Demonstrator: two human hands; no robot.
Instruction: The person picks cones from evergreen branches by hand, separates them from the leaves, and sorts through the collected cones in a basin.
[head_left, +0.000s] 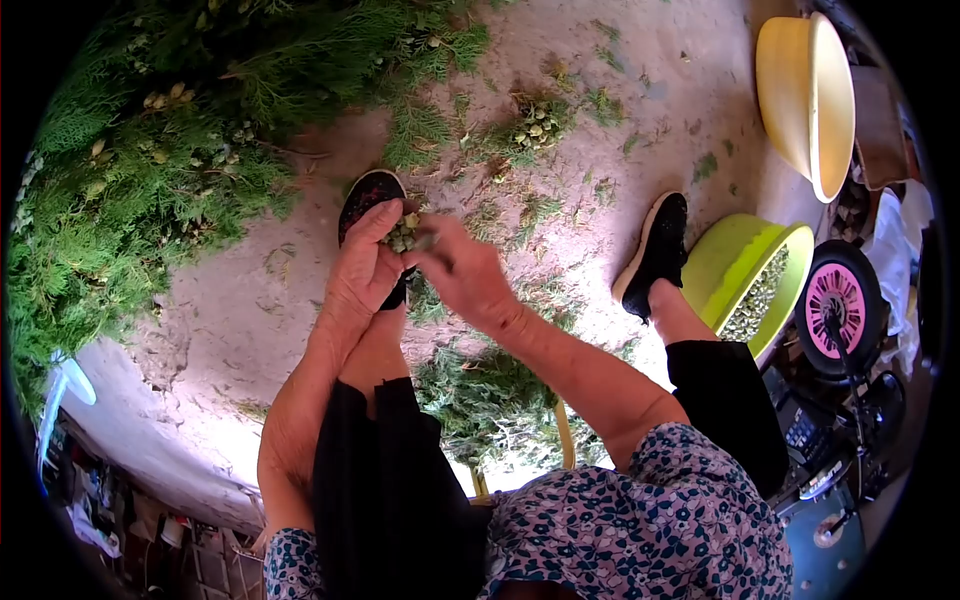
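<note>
My left hand (362, 262) is closed around a small bunch of green seed cones (403, 236), held up above my left shoe. Thumb and fingers of my right hand (465, 275) are curled in a pinch at the right side of that bunch. Motion blurs these fingertips, and whatever lies between them cannot be made out. Below both hands, a pile of cut evergreen sprigs (480, 395) lies on the floor between my legs.
A large heap of evergreen branches (130, 230) covers the left. Cone-bearing sprigs (538, 125) lie on the floor ahead. To the right stand a lime-green basin (722, 262) holding many picked cones (757, 300), a tilted yellow basin (785, 95) and a pink-rimmed wheel (838, 308).
</note>
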